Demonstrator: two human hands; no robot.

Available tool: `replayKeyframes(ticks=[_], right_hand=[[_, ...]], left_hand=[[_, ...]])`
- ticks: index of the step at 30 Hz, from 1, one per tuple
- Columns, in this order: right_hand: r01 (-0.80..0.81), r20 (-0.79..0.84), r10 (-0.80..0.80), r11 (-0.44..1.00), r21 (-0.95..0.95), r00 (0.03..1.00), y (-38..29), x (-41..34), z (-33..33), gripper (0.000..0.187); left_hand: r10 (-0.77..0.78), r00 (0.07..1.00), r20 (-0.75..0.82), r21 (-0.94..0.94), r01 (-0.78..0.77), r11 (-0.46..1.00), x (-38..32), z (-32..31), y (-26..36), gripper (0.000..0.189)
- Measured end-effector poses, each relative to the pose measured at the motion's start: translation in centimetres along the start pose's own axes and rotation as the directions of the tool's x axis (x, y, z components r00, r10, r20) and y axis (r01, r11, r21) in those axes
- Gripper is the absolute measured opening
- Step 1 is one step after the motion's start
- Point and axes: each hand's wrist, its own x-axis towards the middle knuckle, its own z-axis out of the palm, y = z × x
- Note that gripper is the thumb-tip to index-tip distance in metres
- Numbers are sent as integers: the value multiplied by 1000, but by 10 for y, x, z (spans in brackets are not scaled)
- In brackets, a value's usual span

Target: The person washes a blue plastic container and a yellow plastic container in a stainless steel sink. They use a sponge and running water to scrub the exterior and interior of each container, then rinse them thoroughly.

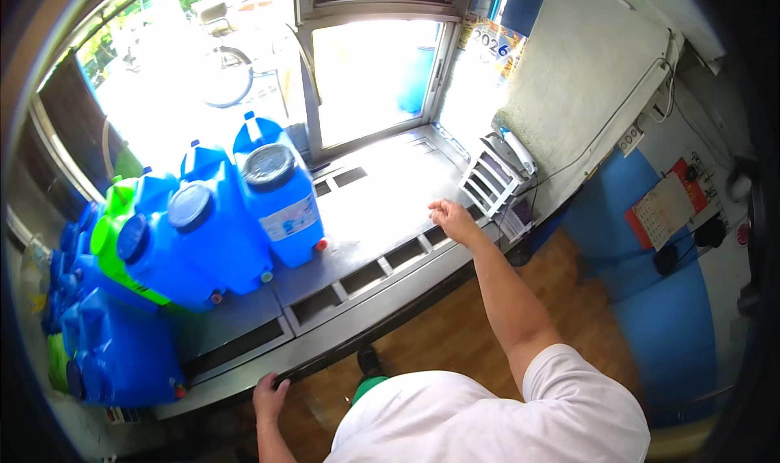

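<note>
My right hand hovers over or touches the front part of a metal counter, its fingers partly curled and nothing seen in them. Just beyond it stands a white slatted plastic rack. At the counter's front edge, on the left, is my left hand, thumb apart from the fingers, holding no object. Blue plastic water jugs with dark lids crowd the counter's left part; the nearest to my right hand is a tall blue jug with a red spigot. A bright green jug stands among them.
Rectangular openings run along the counter's front. A sliding window lies behind, with a bicycle and a blue barrel outside. Cables hang along the right wall by a power outlet. A paper calendar is farther right, above wood-look flooring.
</note>
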Motion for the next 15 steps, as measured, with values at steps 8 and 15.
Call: replayKeyframes(ticks=[8, 15], right_hand=[[-149, -97, 138, 981, -125, 986, 114, 108, -69, 37], [81, -191, -71, 996, 44, 979, 118, 381, -158, 38]], left_hand=[[602, 779, 173, -46, -605, 795, 256, 123, 283, 45], [570, 815, 109, -8, -572, 820, 342, 176, 388, 40]])
